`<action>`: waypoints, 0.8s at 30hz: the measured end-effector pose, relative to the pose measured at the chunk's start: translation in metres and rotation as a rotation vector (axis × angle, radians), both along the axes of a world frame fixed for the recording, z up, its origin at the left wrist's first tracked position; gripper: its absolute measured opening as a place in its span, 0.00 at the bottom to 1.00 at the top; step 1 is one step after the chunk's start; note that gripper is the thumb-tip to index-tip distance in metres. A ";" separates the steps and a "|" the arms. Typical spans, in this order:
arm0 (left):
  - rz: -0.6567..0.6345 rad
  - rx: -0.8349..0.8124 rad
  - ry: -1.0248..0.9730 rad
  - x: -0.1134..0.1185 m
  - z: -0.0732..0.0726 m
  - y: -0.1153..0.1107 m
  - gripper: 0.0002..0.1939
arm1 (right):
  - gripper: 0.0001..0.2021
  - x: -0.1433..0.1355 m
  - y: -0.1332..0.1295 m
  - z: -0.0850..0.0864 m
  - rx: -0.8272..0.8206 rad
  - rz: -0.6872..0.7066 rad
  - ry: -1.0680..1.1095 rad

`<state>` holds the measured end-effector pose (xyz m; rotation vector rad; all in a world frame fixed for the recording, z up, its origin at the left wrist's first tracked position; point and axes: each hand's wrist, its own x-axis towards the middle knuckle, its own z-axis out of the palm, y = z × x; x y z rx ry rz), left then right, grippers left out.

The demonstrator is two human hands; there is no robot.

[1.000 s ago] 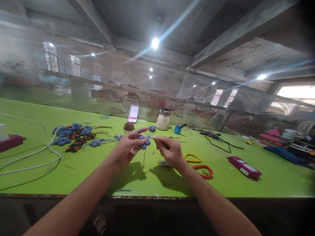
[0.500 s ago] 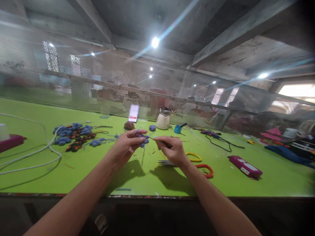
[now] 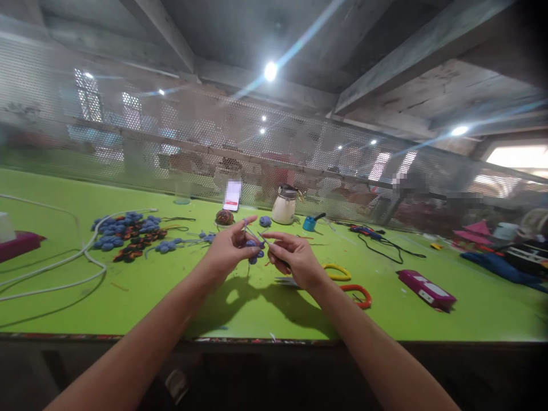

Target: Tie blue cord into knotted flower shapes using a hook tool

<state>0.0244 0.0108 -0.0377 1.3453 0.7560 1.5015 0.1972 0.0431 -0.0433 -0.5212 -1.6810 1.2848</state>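
Between my hands is a small blue-purple crocheted piece [image 3: 256,251]. My left hand [image 3: 226,249] pinches it, and a strand of blue yarn runs over the raised left index finger. My right hand [image 3: 295,254] is closed round a thin hook, whose tip is at the piece's upper edge. Just beyond the hands sit a blue yarn ball [image 3: 265,221] and a multicoloured yarn ball [image 3: 224,217]. Scissors with a yellow and a red handle [image 3: 358,295] lie open on the green table [image 3: 162,308], their blades partly under my right hand.
Blue and dark-orange crocheted flowers [image 3: 128,228] and a white cable [image 3: 92,245] lie at the left. A phone [image 3: 232,195], a cream jug [image 3: 284,205] and a teal pot [image 3: 309,223] stand at the back. A magenta power strip [image 3: 427,290] lies to the right.
The crocheted piece has shifted slightly right and down. My left index finger is raised further with yarn over it, and the hook in my right hand is now angled more upward.
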 end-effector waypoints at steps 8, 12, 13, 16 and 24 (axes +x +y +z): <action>0.057 0.080 0.158 0.001 -0.004 0.003 0.41 | 0.19 -0.001 0.001 0.000 -0.019 -0.053 -0.053; 0.134 0.116 0.322 0.001 -0.006 0.003 0.43 | 0.17 -0.003 0.005 -0.004 0.038 -0.109 -0.141; 0.191 0.160 0.410 0.002 -0.007 0.001 0.42 | 0.18 -0.003 0.006 -0.006 0.026 -0.117 -0.161; 0.364 0.357 0.642 0.007 -0.011 -0.003 0.36 | 0.21 -0.006 0.007 -0.009 -0.075 -0.115 -0.134; 0.316 0.242 0.306 0.011 -0.008 -0.002 0.32 | 0.25 -0.010 0.000 -0.004 -0.243 -0.132 0.078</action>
